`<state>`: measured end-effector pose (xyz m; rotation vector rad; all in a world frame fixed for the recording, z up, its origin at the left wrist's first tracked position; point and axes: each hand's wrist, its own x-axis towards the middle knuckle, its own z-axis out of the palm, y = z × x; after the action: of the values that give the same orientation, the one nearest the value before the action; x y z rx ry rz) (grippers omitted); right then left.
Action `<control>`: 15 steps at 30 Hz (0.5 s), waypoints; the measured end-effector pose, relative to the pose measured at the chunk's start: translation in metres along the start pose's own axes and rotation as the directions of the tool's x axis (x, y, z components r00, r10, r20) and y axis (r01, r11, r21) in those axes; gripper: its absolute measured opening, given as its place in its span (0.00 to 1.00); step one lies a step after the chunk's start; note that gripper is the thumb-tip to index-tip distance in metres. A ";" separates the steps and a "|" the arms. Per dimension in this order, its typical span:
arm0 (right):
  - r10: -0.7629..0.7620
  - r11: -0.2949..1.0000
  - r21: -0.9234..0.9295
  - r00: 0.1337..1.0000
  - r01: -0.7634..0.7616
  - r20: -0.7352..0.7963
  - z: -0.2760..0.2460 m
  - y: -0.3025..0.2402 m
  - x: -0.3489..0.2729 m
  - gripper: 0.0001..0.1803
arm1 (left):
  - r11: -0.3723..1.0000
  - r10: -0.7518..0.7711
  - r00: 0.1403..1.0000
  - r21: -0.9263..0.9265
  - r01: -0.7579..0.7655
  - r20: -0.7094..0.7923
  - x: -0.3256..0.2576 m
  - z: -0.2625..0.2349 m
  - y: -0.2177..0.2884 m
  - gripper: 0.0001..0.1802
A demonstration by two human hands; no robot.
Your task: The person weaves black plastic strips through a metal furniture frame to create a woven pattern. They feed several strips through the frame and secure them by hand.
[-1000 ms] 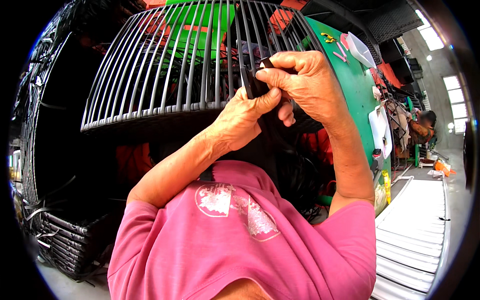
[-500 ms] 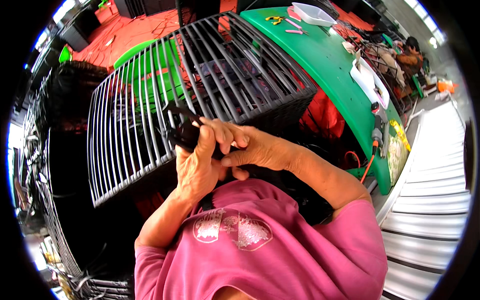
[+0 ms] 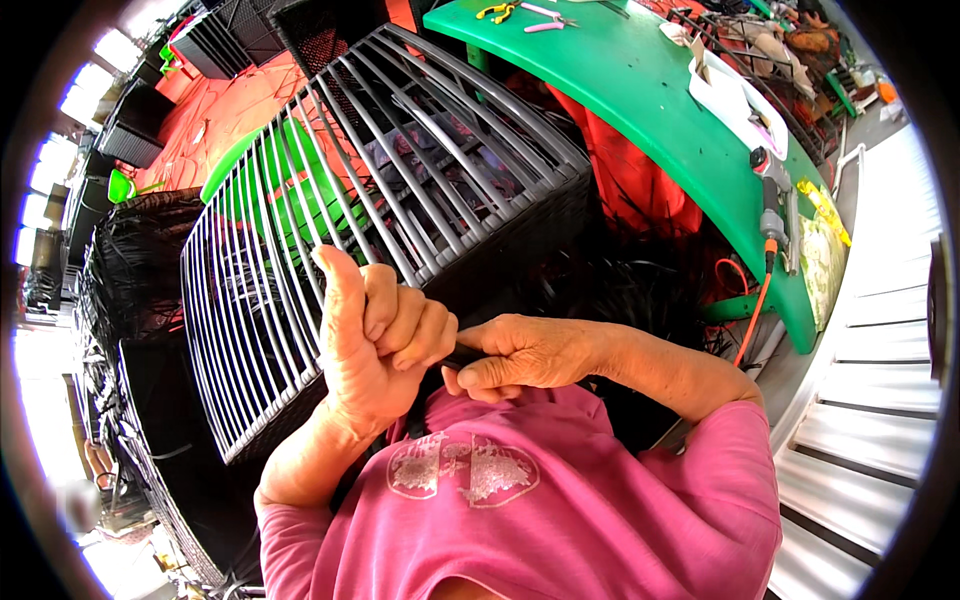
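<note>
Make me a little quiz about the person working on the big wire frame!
1. True or false: the green table is bare.
2. What do the left hand and right hand grip together?
A. dark strand
B. hammer
C. cup
3. What colour is the person's shirt?

Key:
1. False: tools lie on it.
2. A
3. Pink

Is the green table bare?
No: the green table carries hand tools at its far end, a white tray, and a power tool with an orange cord near its edge.
</note>
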<state>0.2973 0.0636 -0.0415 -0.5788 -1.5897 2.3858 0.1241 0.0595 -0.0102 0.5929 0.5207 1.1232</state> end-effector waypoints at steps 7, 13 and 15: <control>-0.200 0.957 0.207 0.979 0.206 -0.047 -0.025 0.006 -0.008 0.23 | 0.999 0.035 0.998 -0.005 -0.035 0.048 0.024 0.010 -0.019 0.34; -0.161 0.911 0.388 0.987 0.138 0.026 -0.040 0.025 -0.015 0.21 | 0.998 -0.023 0.998 0.058 0.020 0.063 0.038 0.010 -0.028 0.33; -0.231 0.912 0.363 0.971 0.192 0.066 -0.040 0.029 -0.016 0.21 | 0.999 0.006 0.993 0.052 -0.012 0.120 0.042 0.007 -0.034 0.33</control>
<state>0.3302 0.0793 -0.0790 -0.1966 -1.1427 2.4820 0.1663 0.0869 -0.0320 0.7048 0.4453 1.0778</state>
